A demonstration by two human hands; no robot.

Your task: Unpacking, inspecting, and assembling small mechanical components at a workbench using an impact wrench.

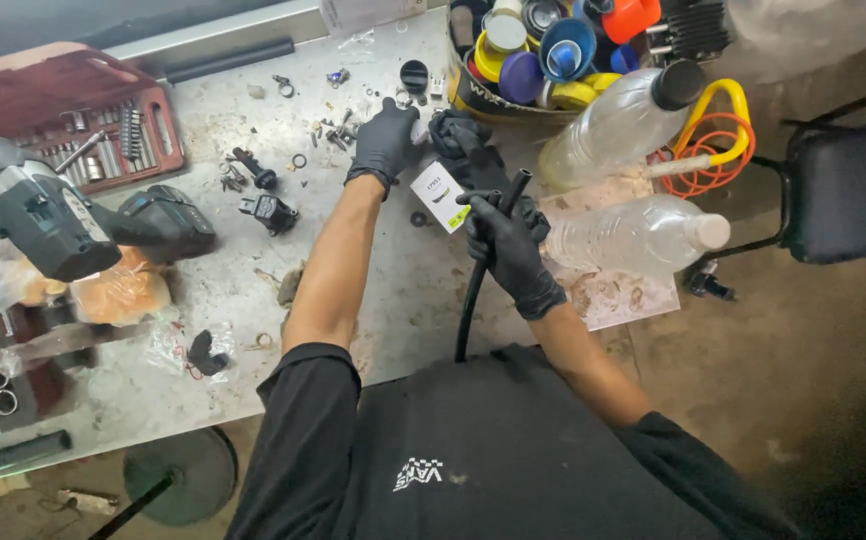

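Note:
Both my hands wear black gloves. My right hand (506, 250) grips a black rubber hose (476, 290) that runs from near my chest up to its open end by a small white box (441, 196). My left hand (386, 137) reaches farther across the grey workbench (393, 300) and closes on a small pale part near a black rag (468, 140). Loose bolts and washers (333, 130) lie just left of that hand.
A cordless impact driver (43, 215) and a red socket case (93, 120) sit at the left. Two clear plastic bottles (633, 235) lie at the right beside a tub of coloured caps (543, 50). A black chair (843, 185) stands beyond the bench edge.

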